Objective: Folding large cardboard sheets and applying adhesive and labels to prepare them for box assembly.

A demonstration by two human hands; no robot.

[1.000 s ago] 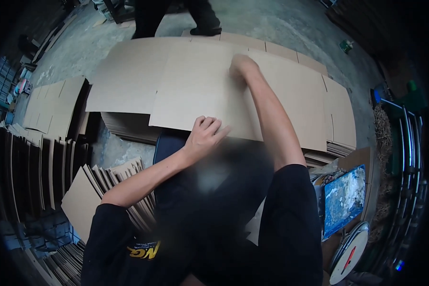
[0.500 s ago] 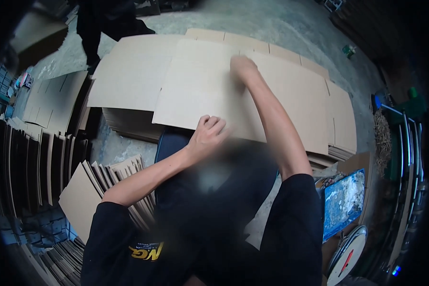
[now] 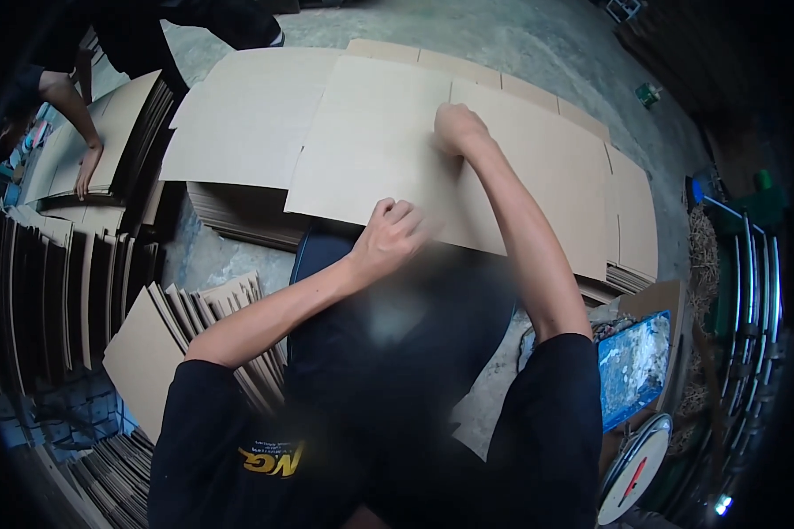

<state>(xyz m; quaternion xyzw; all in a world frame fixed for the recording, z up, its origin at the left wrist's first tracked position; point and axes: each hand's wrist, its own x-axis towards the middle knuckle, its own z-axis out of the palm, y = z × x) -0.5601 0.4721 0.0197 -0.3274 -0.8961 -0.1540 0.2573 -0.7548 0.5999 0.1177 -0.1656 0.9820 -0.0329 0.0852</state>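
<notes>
Slotted cardboard carton blank, likely light, stiff and creasable, best held by opposite edges; left hand and right hand are apart, curled, grip unclear.

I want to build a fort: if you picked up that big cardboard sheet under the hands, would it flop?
The cardboard sheet is probably light for its size, as its edge looks thin. It seems fairly stiff, since it lies flat, but might bend near the slit in its far edge.
</notes>
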